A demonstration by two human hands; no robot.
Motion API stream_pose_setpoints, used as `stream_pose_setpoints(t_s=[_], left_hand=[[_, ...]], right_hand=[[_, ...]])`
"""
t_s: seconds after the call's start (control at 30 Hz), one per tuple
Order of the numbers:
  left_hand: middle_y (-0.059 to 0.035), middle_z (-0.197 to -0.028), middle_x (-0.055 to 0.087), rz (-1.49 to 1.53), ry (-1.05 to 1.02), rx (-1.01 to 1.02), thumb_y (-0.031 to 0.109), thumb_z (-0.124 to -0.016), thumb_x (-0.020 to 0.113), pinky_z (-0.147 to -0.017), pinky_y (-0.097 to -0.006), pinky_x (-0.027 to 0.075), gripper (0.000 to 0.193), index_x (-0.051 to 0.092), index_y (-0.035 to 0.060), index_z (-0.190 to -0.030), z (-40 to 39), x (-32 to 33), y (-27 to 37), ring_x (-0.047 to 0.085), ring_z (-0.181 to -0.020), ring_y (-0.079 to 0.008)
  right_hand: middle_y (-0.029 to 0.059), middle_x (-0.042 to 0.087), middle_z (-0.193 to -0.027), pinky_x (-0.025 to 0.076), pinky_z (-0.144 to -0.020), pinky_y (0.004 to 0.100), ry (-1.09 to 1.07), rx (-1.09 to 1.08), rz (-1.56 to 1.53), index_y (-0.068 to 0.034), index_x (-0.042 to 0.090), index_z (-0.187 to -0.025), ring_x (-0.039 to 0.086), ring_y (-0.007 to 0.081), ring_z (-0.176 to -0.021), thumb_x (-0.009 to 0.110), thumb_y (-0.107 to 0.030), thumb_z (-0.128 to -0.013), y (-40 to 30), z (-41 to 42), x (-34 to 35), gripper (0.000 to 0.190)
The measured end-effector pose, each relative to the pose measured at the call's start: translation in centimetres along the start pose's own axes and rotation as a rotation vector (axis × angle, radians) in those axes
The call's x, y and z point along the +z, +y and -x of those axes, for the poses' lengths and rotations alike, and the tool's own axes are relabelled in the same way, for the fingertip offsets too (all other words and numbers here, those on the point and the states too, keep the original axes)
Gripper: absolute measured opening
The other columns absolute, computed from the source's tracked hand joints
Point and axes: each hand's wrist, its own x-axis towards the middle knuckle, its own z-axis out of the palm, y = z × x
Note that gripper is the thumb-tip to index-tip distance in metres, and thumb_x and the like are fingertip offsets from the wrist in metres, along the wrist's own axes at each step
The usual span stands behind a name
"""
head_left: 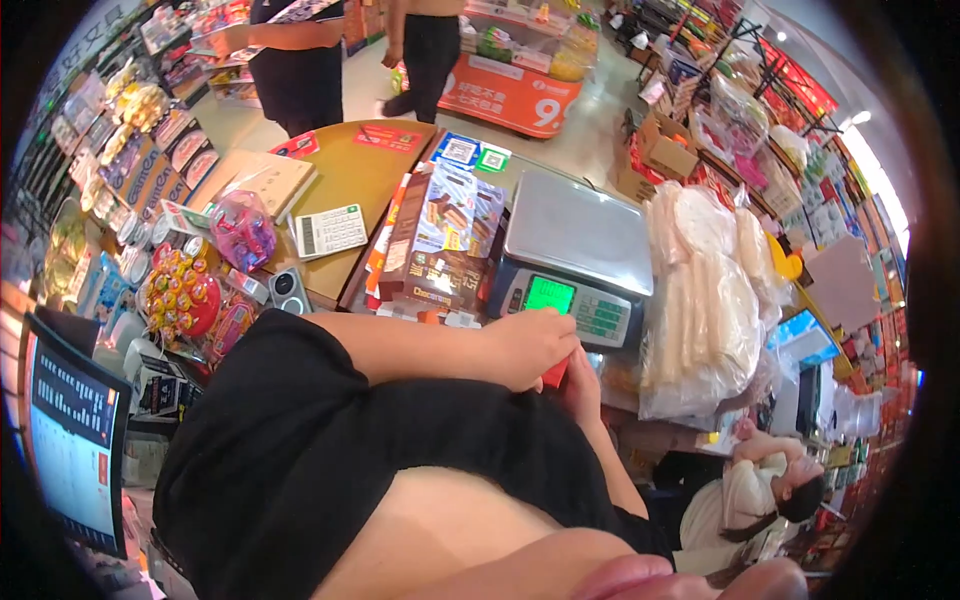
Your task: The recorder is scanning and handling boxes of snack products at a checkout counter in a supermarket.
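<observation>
My left hand (534, 343) reaches across my front from the left, its fingers curled over a small red object (556, 374). From the other side my right hand (583, 384) grips the same object, and the two hands touch. Most of the red thing is hidden, so I cannot tell what it is. Just beyond my hands stands a digital weighing scale (581, 232) with a bare metal pan and a lit green display (549, 295). Brown and pale-blue snack packages (439, 274) are stacked left of the scale.
A calculator (330, 231), lollipops (181, 289) and a wooden box (266, 180) occupy the counter's left. Plastic-bag bundles (709, 315) lie right of the scale. A monitor (75, 442) stands at far left. People stand beyond the counter; another person (742, 502) sits at right.
</observation>
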Motion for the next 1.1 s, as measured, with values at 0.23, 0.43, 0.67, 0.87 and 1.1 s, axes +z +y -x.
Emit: stream_pose_setpoints(t_s=[0.23,0.43,0.67,0.87,1.1], left_hand=[[-0.0142,-0.109,0.059,0.1,0.072,0.083,0.021,-0.061,0.089,-0.096,-0.0434,0.046,0.06,0.058,0.0018,-0.109,0.6,0.2,-0.6,0.057,-0.109,-0.0344],[-0.012,-0.096,0.06,0.377,0.036,0.083,0.008,-0.076,0.075,-0.089,-0.0444,0.047,0.02,0.06,0.0041,-0.088,0.2,0.8,-2.1,0.057,-0.101,-0.0343],[-0.0101,-0.092,0.059,0.411,0.22,0.128,0.004,-0.077,0.073,-0.087,-0.0431,0.047,0.013,0.06,0.0052,-0.081,-0.2,2.4,-2.8,0.057,-0.096,-0.0331],[-0.0099,-0.092,0.059,0.482,0.192,0.117,0.004,-0.076,0.075,-0.087,-0.0429,0.047,0.016,0.059,0.0049,-0.08,-0.3,2.1,-3.2,0.057,-0.096,-0.0326],[-0.0104,-0.09,0.059,0.525,0.145,0.091,0.003,-0.077,0.074,-0.086,-0.0422,0.047,0.016,0.059,0.0046,-0.08,-0.6,1.9,-3.5,0.058,-0.095,-0.0327]], right_hand=[[0.0059,0.06,-0.127,0.047,-0.091,0.0282,0.059,0.035,0.115,-0.003,0.046,-0.142,0.059,0.0126,-0.11,0.051,-0.028,-0.105,0.3,0.8,-0.3,0.045],[0.0004,0.061,-0.112,0.046,-0.079,0.0231,-0.037,0.073,0.338,-0.005,0.054,-0.129,0.057,0.0074,-0.093,0.06,-0.026,-0.099,0.0,0.8,-0.9,0.037],[0.0029,0.062,-0.116,0.048,-0.085,0.0264,0.04,0.193,0.27,-0.006,0.055,-0.127,0.06,0.0118,-0.102,0.065,-0.029,-0.098,-1.7,1.0,0.7,0.038],[0.0044,0.061,-0.121,0.048,-0.093,0.0295,0.062,0.14,0.14,-0.006,0.054,-0.127,0.059,0.0134,-0.109,0.062,-0.022,-0.099,-1.7,0.9,1.6,0.033],[0.0048,0.061,-0.114,0.049,-0.092,0.0297,0.058,0.131,0.194,-0.006,0.054,-0.125,0.059,0.0125,-0.106,0.061,-0.013,-0.098,-2.6,0.1,2.4,0.029]])
